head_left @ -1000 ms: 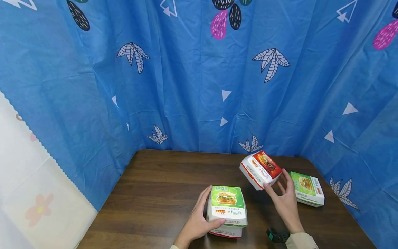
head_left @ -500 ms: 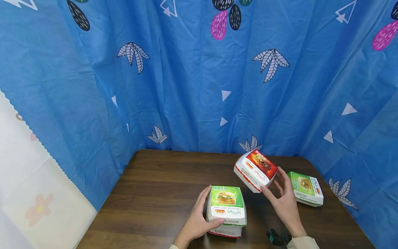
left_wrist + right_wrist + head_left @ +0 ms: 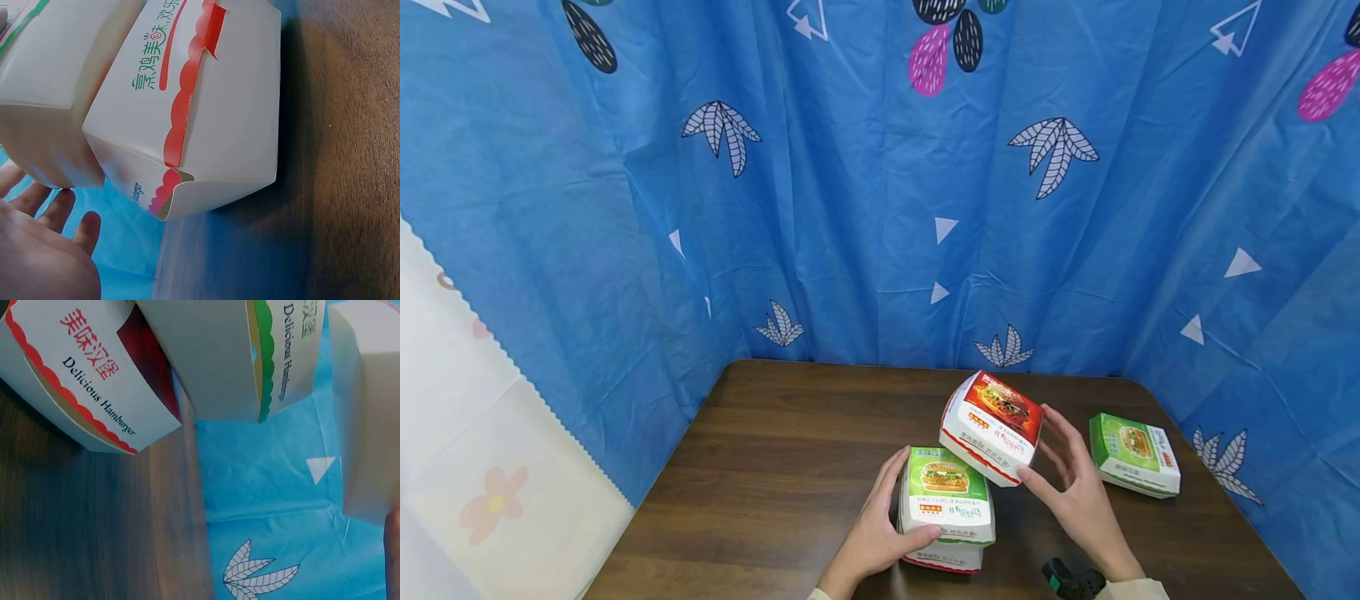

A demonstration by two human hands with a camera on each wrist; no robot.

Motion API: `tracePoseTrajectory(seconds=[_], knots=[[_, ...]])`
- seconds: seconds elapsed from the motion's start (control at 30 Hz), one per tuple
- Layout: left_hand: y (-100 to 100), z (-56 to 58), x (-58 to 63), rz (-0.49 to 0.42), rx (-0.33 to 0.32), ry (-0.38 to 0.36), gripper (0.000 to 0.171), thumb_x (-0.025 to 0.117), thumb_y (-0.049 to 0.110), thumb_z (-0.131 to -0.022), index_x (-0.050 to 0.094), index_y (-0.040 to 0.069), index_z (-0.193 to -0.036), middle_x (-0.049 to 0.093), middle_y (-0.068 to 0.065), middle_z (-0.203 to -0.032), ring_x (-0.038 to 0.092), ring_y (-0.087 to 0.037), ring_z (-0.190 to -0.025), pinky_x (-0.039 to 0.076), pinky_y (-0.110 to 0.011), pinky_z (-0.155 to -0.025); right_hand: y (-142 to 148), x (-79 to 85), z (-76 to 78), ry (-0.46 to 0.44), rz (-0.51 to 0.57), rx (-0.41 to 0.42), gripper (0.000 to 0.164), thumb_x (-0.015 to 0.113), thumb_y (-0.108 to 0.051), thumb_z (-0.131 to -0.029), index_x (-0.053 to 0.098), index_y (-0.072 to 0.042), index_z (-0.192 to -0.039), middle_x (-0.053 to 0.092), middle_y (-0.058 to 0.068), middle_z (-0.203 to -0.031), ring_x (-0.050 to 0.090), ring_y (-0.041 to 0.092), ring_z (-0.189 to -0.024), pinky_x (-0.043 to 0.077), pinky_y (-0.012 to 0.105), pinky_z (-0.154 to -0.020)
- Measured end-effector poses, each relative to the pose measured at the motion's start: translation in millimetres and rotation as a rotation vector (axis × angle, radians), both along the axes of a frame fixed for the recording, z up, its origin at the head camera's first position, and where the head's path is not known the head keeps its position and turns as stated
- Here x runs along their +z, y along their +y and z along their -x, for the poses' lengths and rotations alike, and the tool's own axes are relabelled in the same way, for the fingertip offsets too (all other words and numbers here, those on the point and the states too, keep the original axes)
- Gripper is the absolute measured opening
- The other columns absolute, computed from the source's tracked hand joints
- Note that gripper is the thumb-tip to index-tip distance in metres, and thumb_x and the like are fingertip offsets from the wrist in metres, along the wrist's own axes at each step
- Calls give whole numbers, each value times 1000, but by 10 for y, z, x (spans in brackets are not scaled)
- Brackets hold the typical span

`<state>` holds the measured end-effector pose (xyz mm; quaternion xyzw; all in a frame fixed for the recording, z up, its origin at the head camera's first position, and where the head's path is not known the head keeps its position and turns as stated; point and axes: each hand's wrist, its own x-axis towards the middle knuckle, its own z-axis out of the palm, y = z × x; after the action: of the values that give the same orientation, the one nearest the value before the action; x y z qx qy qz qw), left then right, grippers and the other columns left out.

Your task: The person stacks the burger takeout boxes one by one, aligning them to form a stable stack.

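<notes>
On the table, a green-and-white burger box sits on a red-trimmed white burger box. My left hand holds the green one, thumb at its front and fingers along its left side. In the left wrist view those fingers touch the upper box. My right hand pinches a red-and-white burger box between thumb and fingers. It is held tilted, overlapping the stack's right back corner in the head view. At the right edge of the right wrist view, this held box shows its blank side.
Another green-and-white burger box lies on the right side of the brown wooden table. A blue patterned curtain hangs behind the table and along its sides. A black device is at my right wrist.
My right hand has carried the red-and-white burger box leftward and slightly toward me, close to the stack. The left hand and the stacked boxes have stayed in place.
</notes>
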<state>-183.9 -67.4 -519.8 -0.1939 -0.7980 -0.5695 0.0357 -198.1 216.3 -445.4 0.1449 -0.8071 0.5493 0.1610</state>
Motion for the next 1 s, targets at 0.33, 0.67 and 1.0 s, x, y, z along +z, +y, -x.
tracePoseTrajectory(seconds=[0.33,0.67,1.0], knots=[[-11,-15,13,9,9,3,100,80,48,-72,20,37,-151,22,6,-158,30,-14,-139,32,-48,-111,-57,22,-56,45,-1,140,89,73,2,-82,23,-18,-152,27,7,-156,32,5,-137,38,9,-101],[-8,-3,-9,2,0,16,99,80,44,-74,21,31,-153,23,10,-156,31,-17,-139,33,-50,-109,-115,-9,-91,90,3,276,87,71,7,-79,25,-11,-151,27,6,-156,32,11,-139,41,15,-102],[-10,0,-9,-7,-8,21,98,81,45,-73,22,36,-151,26,16,-153,33,-12,-136,34,-47,-110,-167,19,-121,24,-53,312,86,73,-1,-82,25,-18,-152,25,-1,-158,28,6,-140,40,16,-103]])
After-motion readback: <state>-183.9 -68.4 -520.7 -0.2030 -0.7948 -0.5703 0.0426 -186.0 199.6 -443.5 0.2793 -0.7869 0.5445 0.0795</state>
